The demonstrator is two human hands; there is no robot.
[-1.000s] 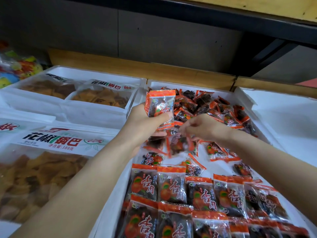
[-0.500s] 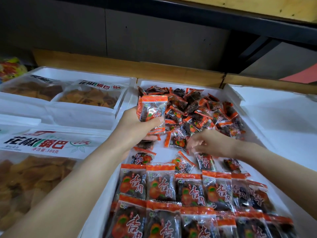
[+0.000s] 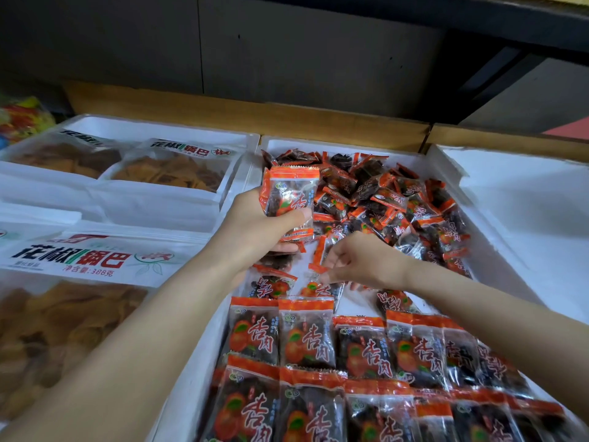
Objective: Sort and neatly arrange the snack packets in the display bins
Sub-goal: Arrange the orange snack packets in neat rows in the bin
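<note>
Here, three white foam display bins sit side by side in front of a wooden ledge and a dark panelled wall. The middle bin holds the orange-topped snack packets. The right bin shows its bare white floor, and the left bin carries two large bags of golden crisps. A third large crisp bag with red and black lettering lies nearest the camera on the left.

At the near end of the middle bin, the packets lie face up in overlapping neat rows, with their orange tops pointing away from the camera. At the far end they lie jumbled in a loose heap against the back wall. A few stray packets rest on the white floor between the rows and the heap.

A person's bare forearms reach in from below. The left hand is raised above the bin's left side. Its fingers and thumb are wrapped round an upright stack of packets, thumb across the front. The right hand hangs low over the strays, fingers curled downward onto a single packet. Motion blur hides whether it is actually pinched.
</note>
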